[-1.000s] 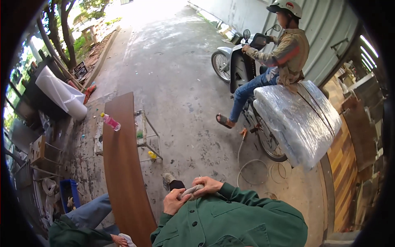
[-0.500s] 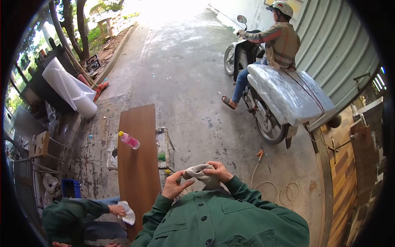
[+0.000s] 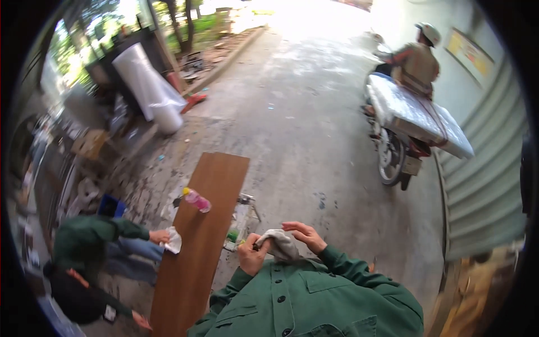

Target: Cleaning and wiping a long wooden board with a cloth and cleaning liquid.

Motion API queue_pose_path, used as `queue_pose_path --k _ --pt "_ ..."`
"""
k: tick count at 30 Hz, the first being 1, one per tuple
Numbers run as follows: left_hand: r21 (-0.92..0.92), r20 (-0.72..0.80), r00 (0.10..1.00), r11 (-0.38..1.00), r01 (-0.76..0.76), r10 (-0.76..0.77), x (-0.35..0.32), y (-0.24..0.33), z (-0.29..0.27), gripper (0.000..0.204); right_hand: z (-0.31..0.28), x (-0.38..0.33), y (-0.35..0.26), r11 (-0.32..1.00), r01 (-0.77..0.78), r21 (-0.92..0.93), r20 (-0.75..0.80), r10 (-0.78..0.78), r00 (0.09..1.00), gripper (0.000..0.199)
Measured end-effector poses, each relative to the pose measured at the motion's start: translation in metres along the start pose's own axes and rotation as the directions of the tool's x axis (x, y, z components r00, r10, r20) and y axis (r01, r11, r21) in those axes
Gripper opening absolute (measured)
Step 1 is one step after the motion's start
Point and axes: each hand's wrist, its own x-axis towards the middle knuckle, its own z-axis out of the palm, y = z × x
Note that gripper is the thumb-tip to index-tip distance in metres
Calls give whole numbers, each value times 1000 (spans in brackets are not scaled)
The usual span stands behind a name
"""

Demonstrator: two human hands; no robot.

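Observation:
My left hand (image 3: 252,257) is closed on a crumpled greyish-white cloth (image 3: 282,246), held close in front of my green shirt. Whether the cloth is a rag or a glove cannot be made out. Just right of it, my right hand (image 3: 306,235) has its fingers stretched out, apart from the cloth's top edge. To my left lies a long brown wooden board (image 3: 216,185) on a stand. A bottle of pink liquid with a yellow cap (image 3: 197,200) is on the board. A co-worker's hand (image 3: 159,236) presses a white cloth (image 3: 173,241) at the board's left edge.
A co-worker in green (image 3: 87,247) crouches left of the board. Further off are a plastic-wrapped roll (image 3: 146,87) and a blue crate (image 3: 111,206). On the right, a rider on a motorbike (image 3: 391,157) carries a wrapped flat load (image 3: 415,112) beside a corrugated wall (image 3: 488,180).
My right hand has let go of the cloth and spread its fingers; my left still grips it. The motorbike has moved farther away. The co-worker's cloth has moved up the board. My view has turned.

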Motion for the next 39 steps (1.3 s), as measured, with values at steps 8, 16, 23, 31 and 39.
queue_pose_path --k 8,16,23,31,39 --pt "326 -142 979 941 -93 146 -5 30 42 16 -19 37 -22 864 257 -432 312 -124 942 55" --pt "345 -304 950 938 44 67 -41 35 46 17 -21 42 5 839 399 -369 512 -175 841 26" --pt "294 -402 911 956 29 96 -47 52 40 17 -12 39 -15 805 458 -377 549 -204 810 33" --pt "403 -289 932 911 -87 217 -37 48 35 17 -25 21 -35 687 474 -551 420 -263 869 42" --pt "420 -155 971 902 -99 180 -12 44 45 15 -44 -3 -37 922 -286 -260 396 372 840 26"
